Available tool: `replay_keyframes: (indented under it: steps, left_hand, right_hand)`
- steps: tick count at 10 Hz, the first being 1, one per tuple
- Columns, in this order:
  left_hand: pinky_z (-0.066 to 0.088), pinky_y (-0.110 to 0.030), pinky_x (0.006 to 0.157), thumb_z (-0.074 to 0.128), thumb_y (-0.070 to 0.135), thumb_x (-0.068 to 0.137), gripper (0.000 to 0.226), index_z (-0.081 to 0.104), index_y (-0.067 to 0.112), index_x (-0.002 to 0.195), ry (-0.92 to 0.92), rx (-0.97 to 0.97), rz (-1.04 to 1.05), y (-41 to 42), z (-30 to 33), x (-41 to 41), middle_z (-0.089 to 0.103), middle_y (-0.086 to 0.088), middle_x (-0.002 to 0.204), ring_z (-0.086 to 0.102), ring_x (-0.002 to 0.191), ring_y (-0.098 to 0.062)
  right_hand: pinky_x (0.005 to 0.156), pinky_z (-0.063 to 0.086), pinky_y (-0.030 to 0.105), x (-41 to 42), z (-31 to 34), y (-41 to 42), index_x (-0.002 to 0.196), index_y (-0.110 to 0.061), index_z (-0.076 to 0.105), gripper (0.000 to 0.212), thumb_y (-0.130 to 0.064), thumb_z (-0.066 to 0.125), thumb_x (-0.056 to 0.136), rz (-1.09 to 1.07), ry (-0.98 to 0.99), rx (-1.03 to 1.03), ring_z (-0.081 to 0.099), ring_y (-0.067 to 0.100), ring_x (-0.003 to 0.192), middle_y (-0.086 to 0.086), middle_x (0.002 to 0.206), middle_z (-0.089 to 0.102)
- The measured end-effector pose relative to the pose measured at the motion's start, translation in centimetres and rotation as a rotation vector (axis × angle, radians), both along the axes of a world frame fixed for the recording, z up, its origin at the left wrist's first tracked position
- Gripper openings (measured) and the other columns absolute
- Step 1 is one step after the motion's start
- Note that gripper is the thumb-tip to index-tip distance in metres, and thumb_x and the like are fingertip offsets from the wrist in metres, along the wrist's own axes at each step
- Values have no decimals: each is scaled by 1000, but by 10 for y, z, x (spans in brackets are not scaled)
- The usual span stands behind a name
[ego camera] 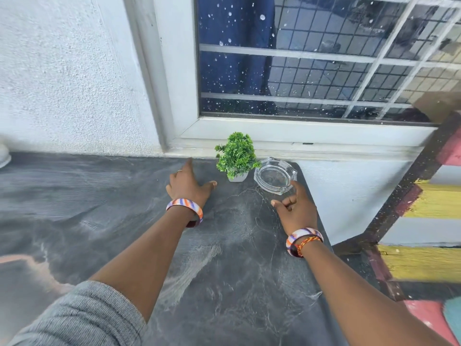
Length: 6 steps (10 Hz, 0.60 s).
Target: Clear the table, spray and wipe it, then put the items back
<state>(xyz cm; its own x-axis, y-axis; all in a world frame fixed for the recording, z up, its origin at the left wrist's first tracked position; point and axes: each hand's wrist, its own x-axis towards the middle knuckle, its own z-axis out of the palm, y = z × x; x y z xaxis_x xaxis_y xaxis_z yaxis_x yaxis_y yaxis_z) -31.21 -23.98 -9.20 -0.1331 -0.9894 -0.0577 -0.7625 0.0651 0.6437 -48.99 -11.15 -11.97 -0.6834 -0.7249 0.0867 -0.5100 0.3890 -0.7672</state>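
Plant (236, 156) and glass ashtray (275, 175) stand side by side at twelve o'clock on the dark desk (124, 196), against the window sill, likely their home corner. Left hand (188, 187) rests splayed and released; right hand (295, 208), loosely curled, touches the ashtray's rim at five o'clock, gripping nothing.

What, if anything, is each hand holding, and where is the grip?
Nothing is held. The left hand lies open on the table; the right hand's index fingertip touches the glass ashtray's near rim.
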Motion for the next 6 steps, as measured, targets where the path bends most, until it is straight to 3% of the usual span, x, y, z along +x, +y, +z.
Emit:
replay_keyframes:
  steps: [1, 2, 3, 4, 5, 6]
  left_hand:
    - [31, -43, 104, 65, 36, 82, 62, 40, 17, 136, -12, -25, 28, 26, 3, 15, 52, -11, 136, 36, 132, -32]
    - [32, -40, 102, 62, 35, 84, 52, 46, 20, 132, -87, -52, -62, 56, -1, 34, 46, -3, 141, 36, 131, -30]
    - [31, -39, 102, 59, 34, 86, 45, 50, 21, 128, -156, -104, -163, 80, -5, 53, 43, 4, 143, 35, 131, -27]
    - [28, -38, 105, 54, 31, 89, 40, 50, 23, 129, -234, -133, -283, 99, -4, 71, 43, 6, 144, 34, 133, -24]
    - [28, -35, 105, 52, 29, 90, 36, 54, 24, 126, -299, -185, -376, 112, -7, 91, 47, 6, 142, 37, 132, -21]
    - [32, -32, 102, 51, 26, 88, 34, 57, 23, 121, -349, -201, -430, 124, -10, 112, 52, 5, 136, 43, 128, -21]
  right_hand:
    - [75, 42, 25, 14, 2, 17, 140, -16, 39, 62, -11, 65, 84, -12, -40, -4, 55, 16, 74, -5, 76, 55]
    - [77, 46, 27, 34, 7, 37, 135, -15, 44, 52, -11, 61, 86, 8, -8, 48, 57, 18, 80, -2, 85, 59]
    - [85, 50, 35, 60, 9, 60, 130, -14, 51, 43, -15, 58, 88, 65, 78, 120, 59, 23, 98, 2, 98, 61]
    - [96, 44, 36, 86, 6, 77, 126, -14, 56, 36, -23, 54, 91, 131, 225, 256, 52, 25, 117, 5, 124, 59]
    - [109, 31, 36, 110, 4, 89, 134, -17, 48, 42, -33, 45, 95, 187, 339, 407, 33, 21, 138, 3, 148, 39]
    - [115, 22, 36, 135, 8, 101, 141, -17, 38, 47, -36, 40, 98, 255, 379, 489, 21, 21, 144, 3, 155, 27]
